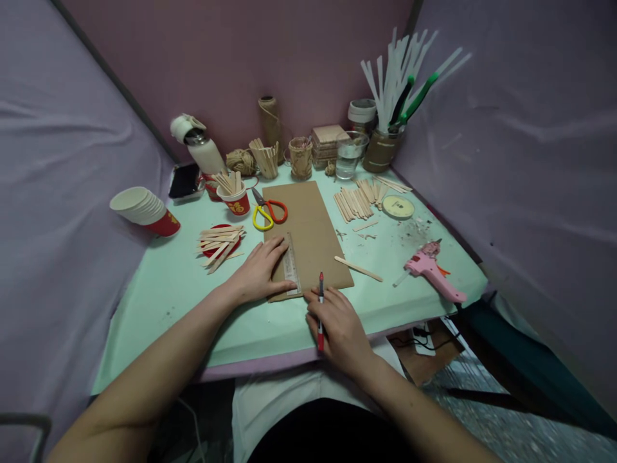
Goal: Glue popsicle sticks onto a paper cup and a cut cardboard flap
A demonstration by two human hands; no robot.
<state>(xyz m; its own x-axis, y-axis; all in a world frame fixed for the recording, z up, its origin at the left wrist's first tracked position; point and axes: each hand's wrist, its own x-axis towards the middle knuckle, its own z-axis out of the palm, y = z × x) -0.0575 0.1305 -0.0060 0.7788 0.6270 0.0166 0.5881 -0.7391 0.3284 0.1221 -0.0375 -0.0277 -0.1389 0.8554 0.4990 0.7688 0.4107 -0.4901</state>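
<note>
Ruler (290, 265) against left hand (258, 273), atop cardboard (313, 215)

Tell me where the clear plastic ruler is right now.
In the head view, the clear plastic ruler lies on the left half of the brown cardboard sheet, touched by the left hand.

Lt-green tbl (168, 280) w/ cardbd (315, 225), pink glue gun (430, 268), sticks (353, 204), stacked cups (147, 209)

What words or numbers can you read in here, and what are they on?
No word or number is clear enough to quote.
Ruler: markings too small to read.
Cup of sticks: gold print, too blurred.
Stacked cups: gold mark, too blurred.
Round yellow disc: small dark print, too tiny.
</note>
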